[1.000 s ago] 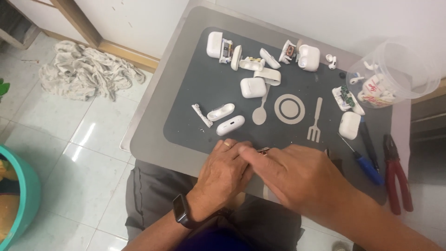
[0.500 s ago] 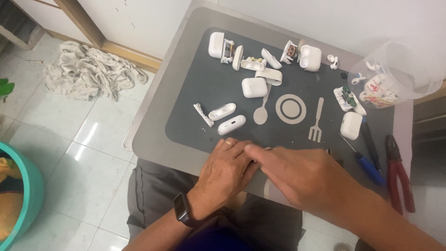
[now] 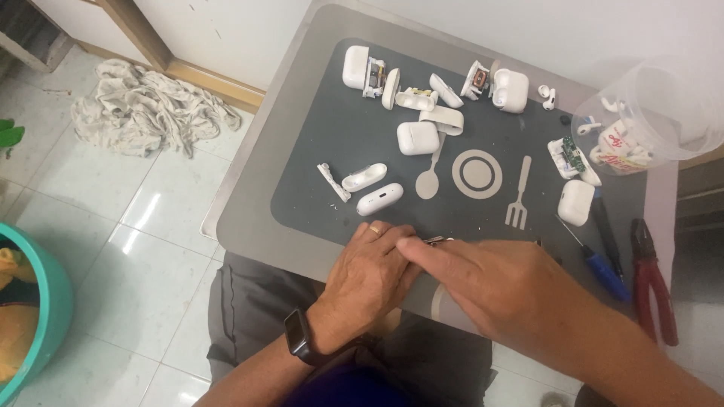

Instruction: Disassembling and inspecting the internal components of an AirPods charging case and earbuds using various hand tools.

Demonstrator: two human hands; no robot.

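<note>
My left hand (image 3: 369, 275), with a ring and a dark wrist watch, rests at the near edge of the dark grey mat (image 3: 332, 151), fingers curled. My right hand (image 3: 498, 290) lies palm down beside it, its forefinger laid across the left fingertips. Both hands pinch a small metal piece (image 3: 436, 240); only its tip shows, the rest is hidden. A white oblong earbud case (image 3: 379, 199) lies just beyond my left hand.
Several white earbud cases and opened shells (image 3: 417, 138) lie across the mat's far half. At the right are a blue-handled screwdriver (image 3: 603, 270), red-handled pliers (image 3: 654, 283) and a clear plastic tub of earbuds (image 3: 641, 128). A cloth heap (image 3: 143, 113) lies on the tiled floor.
My hands stay together at the mat's near edge. The right forefinger has slid a little further left over the left fingers.
</note>
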